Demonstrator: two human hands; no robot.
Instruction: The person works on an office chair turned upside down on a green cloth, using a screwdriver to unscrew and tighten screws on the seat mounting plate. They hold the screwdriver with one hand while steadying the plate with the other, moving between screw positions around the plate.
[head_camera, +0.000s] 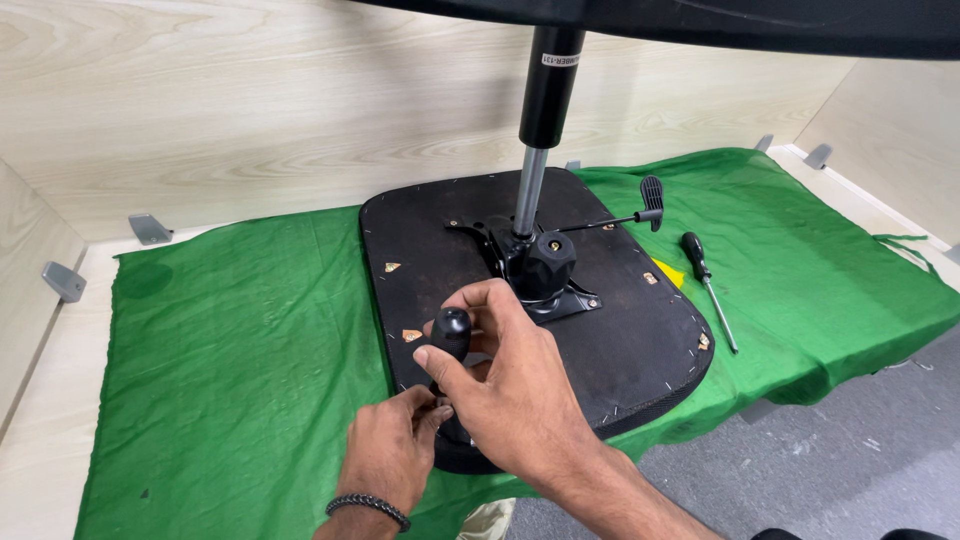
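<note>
The right hand is wrapped around the black handle of a screwdriver, thumb and fingers closed on it, holding the tool upright over the near edge of the seat; this grip puts the palm above the handle, a position suited to pressing down while turning. The left hand, a dark beaded bracelet on its wrist, pinches the lower shaft between fingertips, apparently to steady the tip; the tip itself is hidden. The seat lies upside down on a green cloth spread over a pale wooden bench, which keeps it from sliding and cushions it. Its underside is flat black board with a stapled rim, carrying a black metal plate, a round knob, a side lever and a gas cylinder standing up. A second screwdriver lies on the cloth, just right of the seat.
</note>
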